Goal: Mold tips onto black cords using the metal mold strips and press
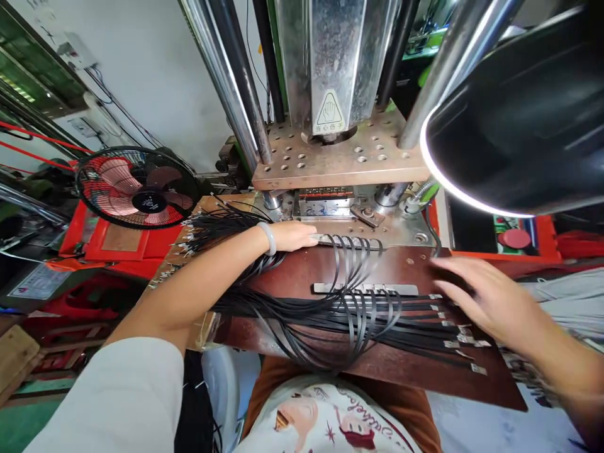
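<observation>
My left hand (293, 236), reaching across the board, is closed on the left end of a flat metal bar (349, 241) at the press's front edge. Several thin black straps (336, 264) loop down from that bar. Nearer to me, a second metal bar (401, 289) lies on the brown board with straps crossing it. My right hand (486, 299), slightly blurred, is over the board's right end. Its thumb and forefinger are apart, and I see nothing between them. Below it lie metal-tipped strap ends (465, 338). The right hand's other fingers are partly hidden.
The press plate (340, 170) hangs over a metal die (325, 204). A black lamp (509, 119) juts in at upper right. To the left are a fan (141, 189) and a bundle of black straps (212, 229). The brown board (401, 371) spans my lap.
</observation>
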`<state>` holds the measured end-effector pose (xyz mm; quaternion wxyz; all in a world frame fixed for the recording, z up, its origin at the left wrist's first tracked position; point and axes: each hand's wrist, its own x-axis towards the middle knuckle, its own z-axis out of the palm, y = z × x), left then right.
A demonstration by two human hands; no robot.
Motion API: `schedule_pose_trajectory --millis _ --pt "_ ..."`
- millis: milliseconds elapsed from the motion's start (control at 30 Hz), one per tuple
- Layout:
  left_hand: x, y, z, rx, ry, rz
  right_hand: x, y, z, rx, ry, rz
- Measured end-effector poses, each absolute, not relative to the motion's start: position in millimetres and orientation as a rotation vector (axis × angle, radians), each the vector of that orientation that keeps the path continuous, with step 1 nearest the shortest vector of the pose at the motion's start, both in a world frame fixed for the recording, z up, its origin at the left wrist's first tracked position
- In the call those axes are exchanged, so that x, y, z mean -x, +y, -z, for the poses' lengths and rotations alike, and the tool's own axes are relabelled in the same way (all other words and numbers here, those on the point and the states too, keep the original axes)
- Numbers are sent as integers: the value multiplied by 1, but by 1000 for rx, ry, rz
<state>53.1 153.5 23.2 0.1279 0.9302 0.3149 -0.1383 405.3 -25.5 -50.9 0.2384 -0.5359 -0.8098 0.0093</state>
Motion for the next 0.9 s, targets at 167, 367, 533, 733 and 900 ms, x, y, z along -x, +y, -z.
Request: schedule_pose_trajectory --millis 167,367,533,733,900 --pt "-74 124 -15 -2202 1445 -79 -343 85 38 1096 -2462 -263" --pt "-132 104 -24 -943 992 -445 -307 121 10 1261 -2289 -175" --pt "-120 82 -60 -947 684 -727 -332 102 1 1365 -2342 -120" --pt "66 100 -82 -1578 1767 -1262 -383 26 33 1333 -2438 -560" --pt "93 84 -73 -2290 2488 -414 -361 8 55 1374 -2446 -286"
